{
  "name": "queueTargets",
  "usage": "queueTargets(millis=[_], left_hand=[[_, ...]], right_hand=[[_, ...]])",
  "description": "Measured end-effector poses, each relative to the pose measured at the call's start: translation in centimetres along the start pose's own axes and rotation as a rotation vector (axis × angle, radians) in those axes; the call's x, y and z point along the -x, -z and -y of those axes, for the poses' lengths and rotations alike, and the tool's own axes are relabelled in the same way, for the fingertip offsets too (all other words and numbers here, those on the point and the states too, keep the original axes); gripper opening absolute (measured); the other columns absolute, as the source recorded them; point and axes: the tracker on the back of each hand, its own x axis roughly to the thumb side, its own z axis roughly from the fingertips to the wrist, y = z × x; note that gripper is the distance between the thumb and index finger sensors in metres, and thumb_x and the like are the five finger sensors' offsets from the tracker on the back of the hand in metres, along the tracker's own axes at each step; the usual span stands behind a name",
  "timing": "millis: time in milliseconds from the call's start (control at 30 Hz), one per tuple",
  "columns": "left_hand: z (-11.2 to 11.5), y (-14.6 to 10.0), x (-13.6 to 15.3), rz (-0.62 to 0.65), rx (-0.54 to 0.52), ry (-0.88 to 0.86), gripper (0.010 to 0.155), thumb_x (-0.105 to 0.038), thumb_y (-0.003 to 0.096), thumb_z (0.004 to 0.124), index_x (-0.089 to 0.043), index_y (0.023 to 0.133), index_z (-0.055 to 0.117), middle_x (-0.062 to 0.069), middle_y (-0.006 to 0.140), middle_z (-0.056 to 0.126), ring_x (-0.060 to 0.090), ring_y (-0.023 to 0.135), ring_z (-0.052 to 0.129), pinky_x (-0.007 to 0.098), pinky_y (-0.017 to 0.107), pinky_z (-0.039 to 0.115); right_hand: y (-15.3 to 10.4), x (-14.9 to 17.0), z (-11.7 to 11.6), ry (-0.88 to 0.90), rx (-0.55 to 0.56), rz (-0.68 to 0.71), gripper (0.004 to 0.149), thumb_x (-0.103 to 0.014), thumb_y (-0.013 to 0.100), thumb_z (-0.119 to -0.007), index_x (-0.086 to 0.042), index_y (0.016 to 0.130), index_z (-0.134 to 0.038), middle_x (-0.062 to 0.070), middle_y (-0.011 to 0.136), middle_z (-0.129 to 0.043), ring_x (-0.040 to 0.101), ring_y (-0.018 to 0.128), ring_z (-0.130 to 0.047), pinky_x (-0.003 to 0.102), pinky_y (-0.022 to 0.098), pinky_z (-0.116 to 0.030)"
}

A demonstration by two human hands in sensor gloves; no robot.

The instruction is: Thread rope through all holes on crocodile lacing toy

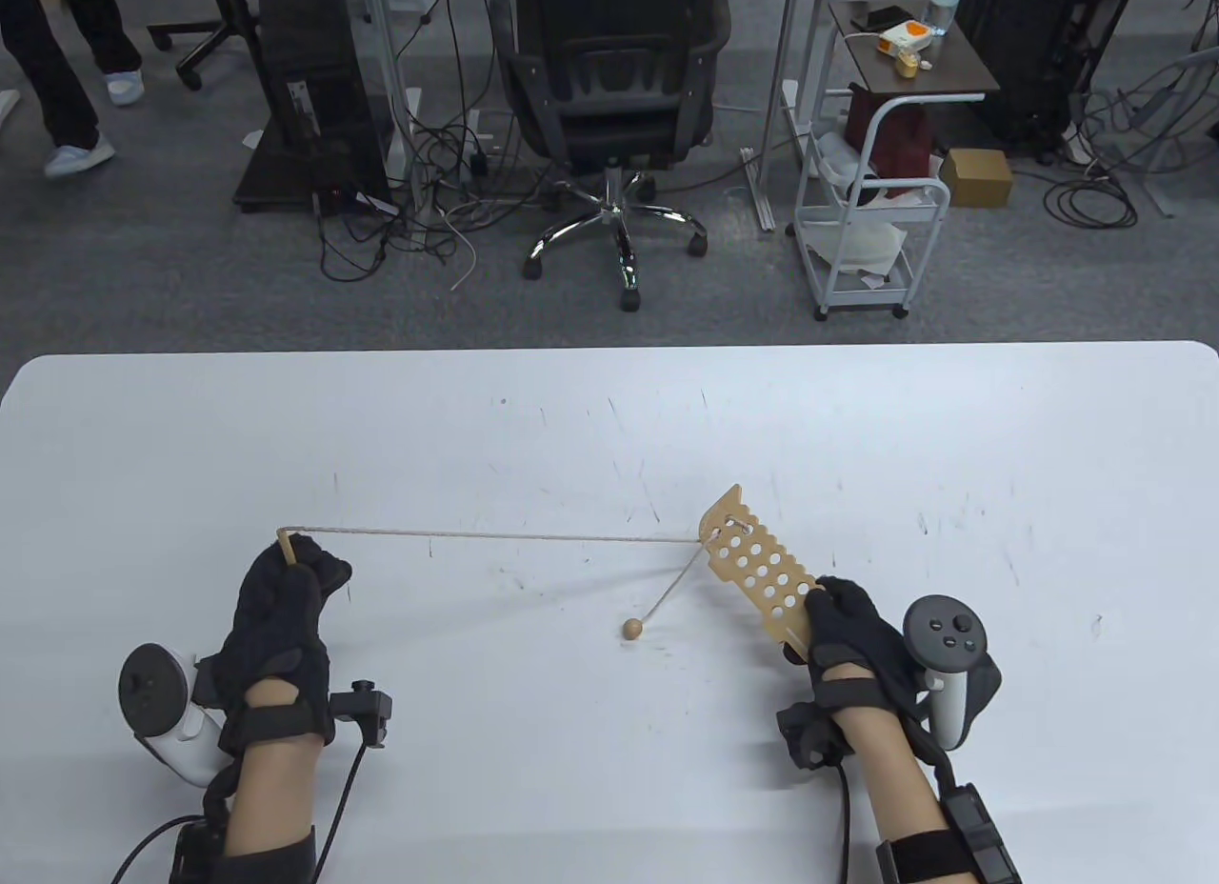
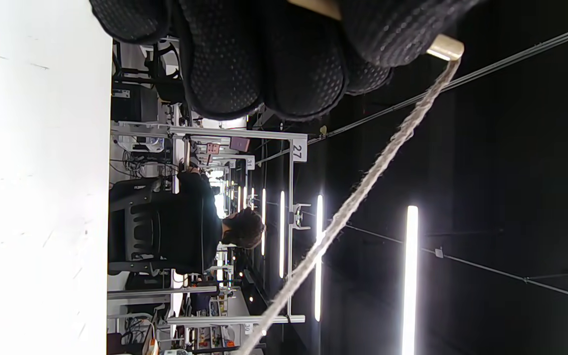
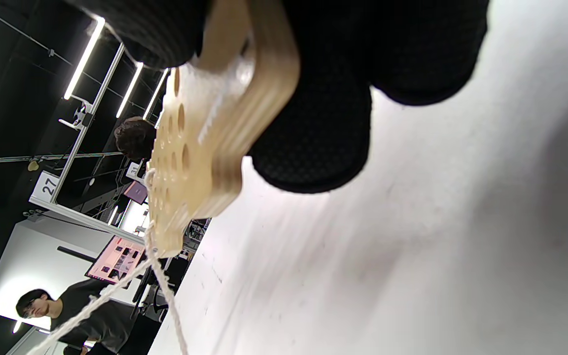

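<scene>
Here the white worktop [image 1: 609, 427] carries both hands. The right hand [image 1: 850, 636] grips the crocodile board [image 1: 762, 570] by its near end, tilted clear of the surface; it looks stiff and light, best held by the edge. The left hand [image 1: 286, 603] pinches the wooden needle [image 1: 285, 547], drawing the limp rope [image 1: 495, 536] taut through a far-end hole, its bead [image 1: 631, 628] resting on the worktop. Only the right wrist view shows the board's layered edge.
</scene>
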Motion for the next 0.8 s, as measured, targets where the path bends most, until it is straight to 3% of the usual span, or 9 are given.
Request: queueTargets(millis=[367,533,800], left_hand=[[-0.10,-0.20,0.04,0.001,-0.035,0.011,0.049,-0.045,0.0459,0.070,-0.038,0.094,0.068,-0.012,0.076,0.096,0.018,0.076,0.097,0.051,0.073,0.066],[-0.15,-0.39,0.27,0.007,-0.099,0.003,0.051,-0.043,0.0448,0.066,-0.033,0.094,0.061,-0.015,0.069,0.097,0.015,0.065,0.104,0.049,0.070,0.073],[0.73,-0.21,0.60,-0.007,-0.003,-0.032,0.049,-0.044,0.0464,0.068,-0.035,0.094,0.066,-0.008,0.082,0.094,0.023,0.077,0.097,0.051,0.072,0.066]], right_hand=[[0.10,0.14,0.26,-0.006,0.029,-0.005,0.047,-0.036,0.048,-0.071,-0.012,0.088,-0.069,0.004,0.066,-0.095,0.023,0.042,-0.107,0.044,0.042,-0.082],[0.11,0.27,0.30,-0.012,0.043,-0.010,0.047,-0.035,0.048,-0.070,-0.010,0.088,-0.067,0.004,0.066,-0.095,0.023,0.042,-0.107,0.043,0.042,-0.082],[0.09,0.19,0.24,0.001,0.029,0.001,0.047,-0.036,0.049,-0.070,-0.011,0.088,-0.066,0.004,0.067,-0.094,0.023,0.043,-0.107,0.044,0.043,-0.082]])
